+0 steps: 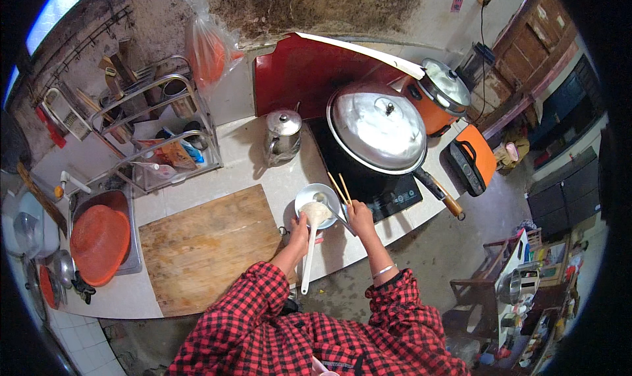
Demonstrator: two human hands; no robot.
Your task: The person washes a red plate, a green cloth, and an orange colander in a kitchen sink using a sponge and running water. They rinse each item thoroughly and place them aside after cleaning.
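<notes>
A white bowl (302, 196) is at the counter's front edge, left of the induction cooktop. My left hand (298, 235) grips its near left rim. A pale ladle or rice spoon (311, 257) lies across the bowl, its handle pointing toward me beside that hand. Inside the bowl rests the metal spoon (320, 198), its handle running to the right. My right hand (361, 218) holds a pair of wooden chopsticks (342, 188) pointing up and away; the metal handle ends beside its fingers. Whether this hand also grips that handle I cannot tell.
A lidded wok (377, 129) covers much of the cooktop (385, 205), its wooden handle jutting over the front edge. Behind the bowl stands a metal pot (283, 139). To the left are a wooden cutting board (207, 247), a wire rack (212, 149) and a sink with red basins (98, 242).
</notes>
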